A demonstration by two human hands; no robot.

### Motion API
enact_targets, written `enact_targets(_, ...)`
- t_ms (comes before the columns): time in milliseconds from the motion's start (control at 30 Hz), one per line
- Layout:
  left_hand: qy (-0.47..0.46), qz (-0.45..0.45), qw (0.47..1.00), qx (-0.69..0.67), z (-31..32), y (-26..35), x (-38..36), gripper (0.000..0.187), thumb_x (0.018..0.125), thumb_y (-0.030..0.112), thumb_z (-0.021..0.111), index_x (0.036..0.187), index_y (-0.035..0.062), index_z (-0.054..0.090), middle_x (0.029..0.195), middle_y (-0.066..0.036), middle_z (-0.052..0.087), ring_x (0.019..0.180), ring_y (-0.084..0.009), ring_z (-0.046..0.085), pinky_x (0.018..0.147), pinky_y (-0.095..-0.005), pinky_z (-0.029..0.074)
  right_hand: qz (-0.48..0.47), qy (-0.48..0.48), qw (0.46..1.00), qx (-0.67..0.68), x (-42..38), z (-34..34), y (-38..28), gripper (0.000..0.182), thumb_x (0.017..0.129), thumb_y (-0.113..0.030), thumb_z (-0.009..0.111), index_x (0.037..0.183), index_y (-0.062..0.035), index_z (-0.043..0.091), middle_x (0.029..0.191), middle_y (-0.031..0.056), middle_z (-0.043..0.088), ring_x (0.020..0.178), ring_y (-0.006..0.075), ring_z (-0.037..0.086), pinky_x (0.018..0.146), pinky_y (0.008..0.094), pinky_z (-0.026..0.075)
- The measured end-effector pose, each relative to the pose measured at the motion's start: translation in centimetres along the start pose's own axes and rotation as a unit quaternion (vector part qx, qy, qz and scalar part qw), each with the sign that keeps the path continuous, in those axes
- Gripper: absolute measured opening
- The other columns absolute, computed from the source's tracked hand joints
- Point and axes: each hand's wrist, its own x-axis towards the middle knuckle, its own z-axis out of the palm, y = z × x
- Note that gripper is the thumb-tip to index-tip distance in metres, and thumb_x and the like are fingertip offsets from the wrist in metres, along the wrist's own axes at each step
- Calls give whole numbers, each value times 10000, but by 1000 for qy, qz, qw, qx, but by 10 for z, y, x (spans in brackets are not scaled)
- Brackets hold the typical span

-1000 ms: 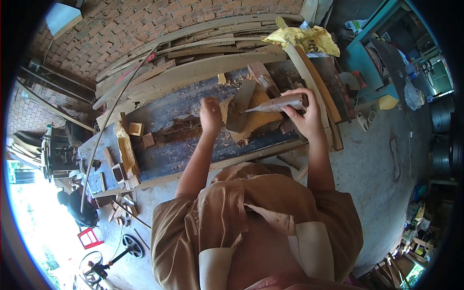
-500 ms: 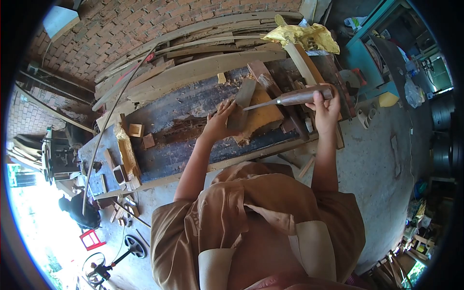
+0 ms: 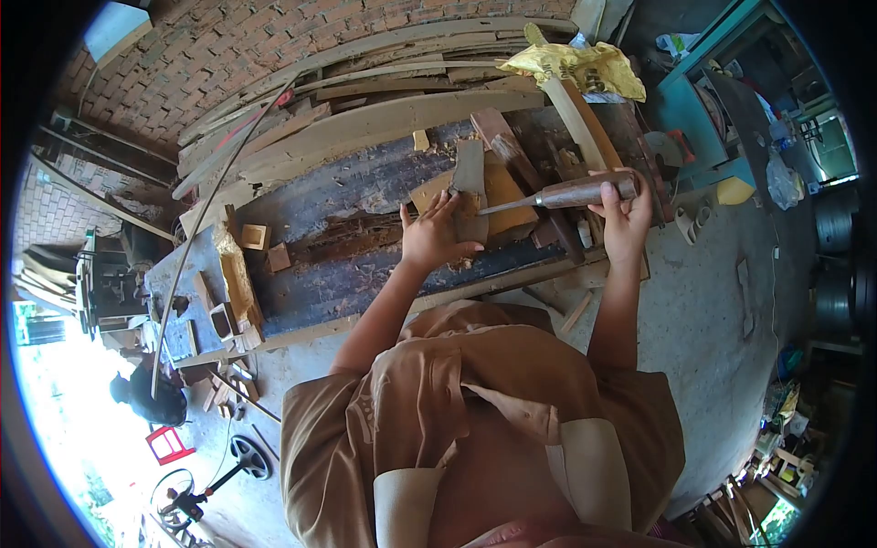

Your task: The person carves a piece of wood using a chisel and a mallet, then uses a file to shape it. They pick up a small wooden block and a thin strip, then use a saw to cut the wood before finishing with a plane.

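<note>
Stretching across the frame, a long dark weathered wooden workbench [image 3: 347, 192] carries the work, with pale curved timber planks [image 3: 365, 119] stacked along its far edge against a red brick wall [image 3: 274, 36]. On the bench's right half lies a yellowish block of raw wood [image 3: 502, 187], and across that block's left part rests a narrow grey-brown wooden piece [image 3: 470, 187], standing lengthwise away from the person. The left hand [image 3: 431, 236] lies flat with spread fingers against the near end of that piece, pressing on it rather than closing round it. The right hand [image 3: 625, 212], just beside the bench's right near corner, is clenched round the dark brown wooden handle of a long steel chisel [image 3: 557, 194]; its blade points left and its tip meets the block just beside the grey-brown piece. A crumpled yellow bag [image 3: 585, 68] sits above the bench's far right end. Toward the bench's left end rest a small pale square wooden offcut [image 3: 255, 237] and, near it, a small reddish wooden cube [image 3: 279, 258].
</note>
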Motion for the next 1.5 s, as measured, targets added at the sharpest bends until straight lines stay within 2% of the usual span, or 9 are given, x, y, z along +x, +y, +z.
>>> enact_targets(200, -3, 26, 1000, 6, -2, -8, 2, 883, 561, 637, 637, 1261, 145, 420, 1296, -125, 407, 1228, -233, 354, 981, -616, 111, -12, 4, 1000, -8, 0, -1, -5, 327, 827, -154, 580, 1076, -20, 414, 971, 87, 575, 824, 120, 568, 621, 224, 502)
enact_targets(433, 1, 16, 1000, -2, 0, -5, 0, 863, 580, 619, 643, 1271, 158, 410, 1305, -112, 399, 1234, -239, 343, 994, -593, 130, -46, -18, 999, -9, -1, -1, -7, 321, 824, -120, 579, 1073, -20, 402, 974, 105, 577, 841, 125, 556, 664, 241, 490)
enact_targets(700, -43, -2, 999, 1, -7, -1, 0, 842, 620, 596, 636, 1296, 172, 366, 1356, -99, 328, 1270, -238, 275, 1009, -537, 176, -52, -31, 998, 6, 1, 0, -6, 316, 819, -99, 580, 1066, -20, 399, 977, 116, 578, 868, 136, 550, 700, 253, 476)
enact_targets(967, -30, 5, 999, -15, -3, -7, 2, 848, 603, 599, 649, 1281, 160, 389, 1342, -111, 348, 1261, -233, 295, 995, -528, 215, -57, -32, 998, 12, -1, -2, -5, 316, 815, -76, 579, 1068, -25, 398, 984, 117, 574, 884, 141, 548, 743, 261, 459)
enact_targets(1200, -21, 15, 1000, -17, -4, -6, 2, 853, 588, 596, 661, 1265, 140, 411, 1318, -128, 378, 1243, -234, 327, 995, -507, 229, -56, -9, 998, 11, -4, 0, -4, 319, 820, -92, 578, 1071, -20, 395, 989, 117, 569, 883, 150, 552, 731, 274, 478)
enact_targets(1267, -25, 13, 999, -17, -5, -5, 2, 852, 588, 596, 661, 1262, 136, 414, 1315, -131, 382, 1237, -236, 336, 994, -501, 233, -57, -13, 998, -2, -4, 1, -3, 309, 845, -142, 543, 1080, -17, 387, 1011, 135, 558, 927, 201, 551, 725, 343, 515)
enact_targets(1500, -13, 21, 999, -20, -3, -7, 3, 843, 590, 592, 661, 1252, 126, 424, 1305, -136, 393, 1211, -240, 374, 990, -484, 245, -58, -7, 998, -29, -6, 0, -4, 299, 847, -144, 537, 1074, -21, 386, 1006, 132, 563, 899, 185, 558, 697, 322, 521)
